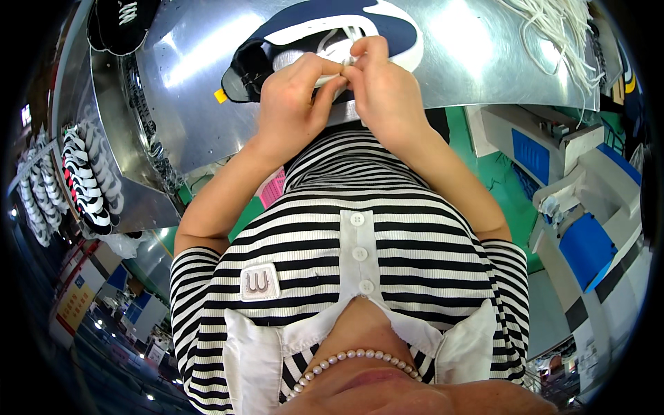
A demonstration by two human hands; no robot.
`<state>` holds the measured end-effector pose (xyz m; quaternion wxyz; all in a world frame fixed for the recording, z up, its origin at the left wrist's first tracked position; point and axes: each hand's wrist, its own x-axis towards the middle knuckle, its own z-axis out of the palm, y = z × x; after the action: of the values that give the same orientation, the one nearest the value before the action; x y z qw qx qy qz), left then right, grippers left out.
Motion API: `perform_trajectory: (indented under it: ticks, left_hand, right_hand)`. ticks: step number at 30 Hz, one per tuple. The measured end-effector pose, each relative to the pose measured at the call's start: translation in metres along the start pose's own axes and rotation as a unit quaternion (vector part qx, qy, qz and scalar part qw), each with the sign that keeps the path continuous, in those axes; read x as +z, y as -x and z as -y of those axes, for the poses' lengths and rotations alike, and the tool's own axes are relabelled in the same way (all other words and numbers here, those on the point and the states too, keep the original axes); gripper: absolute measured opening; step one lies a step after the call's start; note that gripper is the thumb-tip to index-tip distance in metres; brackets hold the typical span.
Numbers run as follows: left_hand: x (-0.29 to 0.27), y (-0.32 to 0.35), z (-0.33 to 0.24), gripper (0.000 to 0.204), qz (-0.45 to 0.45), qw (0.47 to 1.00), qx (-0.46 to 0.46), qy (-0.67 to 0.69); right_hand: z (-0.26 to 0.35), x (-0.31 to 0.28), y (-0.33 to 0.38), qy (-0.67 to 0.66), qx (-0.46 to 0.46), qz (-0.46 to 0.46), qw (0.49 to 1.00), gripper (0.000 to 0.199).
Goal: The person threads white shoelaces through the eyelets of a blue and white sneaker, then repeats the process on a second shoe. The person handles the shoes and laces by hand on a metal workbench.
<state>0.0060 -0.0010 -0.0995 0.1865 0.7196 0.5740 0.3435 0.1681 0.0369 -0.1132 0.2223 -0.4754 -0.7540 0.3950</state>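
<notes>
Together, 1 left hand [294,97], 1 right hand [387,97], white laces [354,32], 1 navy shoe [311,14]

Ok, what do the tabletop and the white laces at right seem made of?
The tabletop looks like bare metal, possibly stainless steel, given its grey sheen and bright glare. The white laces seem textile, matte and drooping limply; fibre unclear.

Over my remote feed I see a shoe-factory workshop: a metal tabletop [190,114], a navy-and-white sneaker [294,33], loose white shoelaces [561,31], patterned sneakers [84,181] lined up.
</notes>
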Motion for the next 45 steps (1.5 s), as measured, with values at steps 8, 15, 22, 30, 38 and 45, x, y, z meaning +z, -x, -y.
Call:
perform_trajectory:
  ticks: [8, 15, 22, 30, 38, 45]
  left_hand:
    - [-0.001, 0.016, 0.010, 0.020, -0.065, 0.992, 0.070, -0.082]
    - [-0.003, 0.022, 0.009, 0.027, -0.028, 0.981, 0.176, -0.082]
    - [-0.008, 0.031, 0.022, 0.030, -0.026, 0.973, 0.220, -0.062]
    - [-0.011, 0.025, 0.019, 0.021, -0.015, 0.983, 0.181, -0.003]
    - [-0.022, 0.027, 0.011, 0.035, 0.069, 0.994, 0.083, 0.027]
    - [-0.027, 0.007, 0.003, 0.060, 0.022, 0.958, -0.226, 0.175]
  right_hand:
    - [0.001, -0.064, 0.018, 0.071, 0.007, 0.090, 0.993, 0.022]
    - [0.017, -0.038, -0.029, 0.084, -0.200, 0.098, 0.971, 0.016]
    - [0.008, -0.037, -0.032, 0.023, -0.090, 0.223, 0.970, 0.020]
    - [-0.002, -0.025, -0.032, -0.114, -0.077, 0.168, 0.976, 0.020]
    - [0.010, -0.072, -0.064, -0.404, -0.053, 0.016, 0.913, 0.017]
    - [0.000, -0.001, -0.036, -0.332, -0.015, 0.058, 0.941, 0.016]
